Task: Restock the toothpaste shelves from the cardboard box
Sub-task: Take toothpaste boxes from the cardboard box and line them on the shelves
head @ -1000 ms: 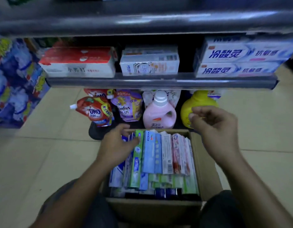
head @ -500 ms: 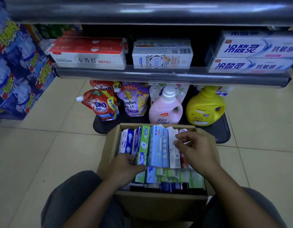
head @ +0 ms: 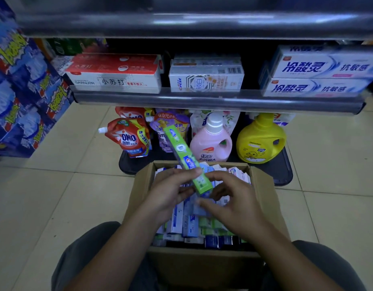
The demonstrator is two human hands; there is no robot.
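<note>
An open cardboard box [head: 263, 185] stands on the floor between my knees, packed with several toothpaste boxes [head: 181, 225] on end. My left hand [head: 166, 196] grips a green toothpaste box [head: 181, 151] lifted above the carton, its far end tilted up and to the left. My right hand [head: 238, 206] has its index finger and thumb curled at that box's lower end. The shelf [head: 202, 100] ahead holds red-and-white toothpaste boxes [head: 114, 72] at left, Crest boxes [head: 206, 76] in the middle and blue-and-white boxes [head: 324, 70] at right.
Under the shelf a black tray [head: 282, 173] holds detergent pouches [head: 127, 137], a pink bottle [head: 210, 143] and a yellow bottle [head: 262, 141]. Blue packs [head: 20, 91] are stacked at the left. Another shelf edge [head: 202, 24] overhangs above. Tiled floor lies on both sides.
My left hand has pulled the green toothpaste box up out of the carton. My right hand has moved left from the pink boxes to the green box's lower end.
</note>
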